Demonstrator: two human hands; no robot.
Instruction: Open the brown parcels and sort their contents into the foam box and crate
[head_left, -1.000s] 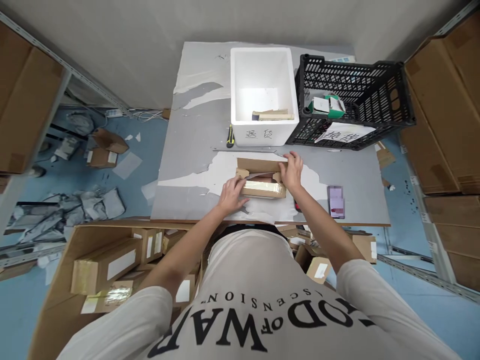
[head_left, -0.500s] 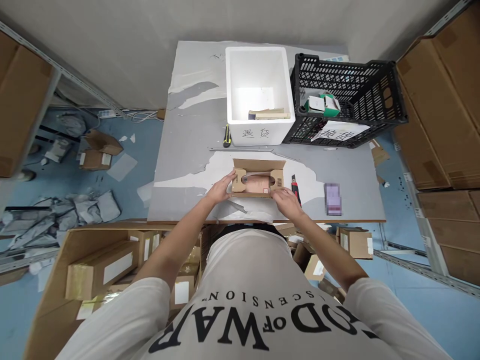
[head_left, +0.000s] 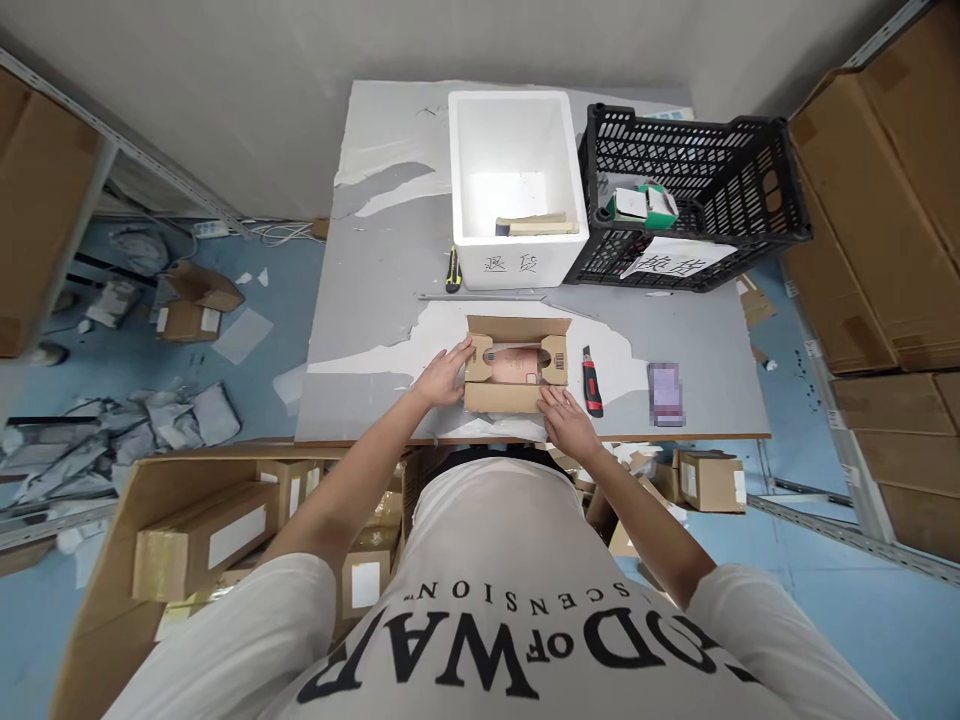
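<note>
A small cardboard box [head_left: 502, 400] lies on the table before me with its top open and flaps folded outward. Inside sits a pinkish package [head_left: 516, 365], partly covered by the box's side flaps; its kind I cannot make out. My left hand [head_left: 445, 373] is closed against the box's left side. At the near right corner, my right hand [head_left: 570, 425] grips the near flap, fingers on top. A red and black utility knife [head_left: 592, 382] lies just right of the box, its blade end pointing away from me.
Behind stand a white foam box [head_left: 517, 262] with flat items inside and a black plastic crate [head_left: 690, 255] holding a green and white carton. A yellow and black utility knife [head_left: 453, 270] and a purple object [head_left: 665, 393] lie on the table [head_left: 375, 270]. Cartons fill a large box [head_left: 97, 590] below.
The near flap of the cardboard box has folded down toward me, with my right hand moving slightly nearer along with it. My left hand stays at the left side.
</note>
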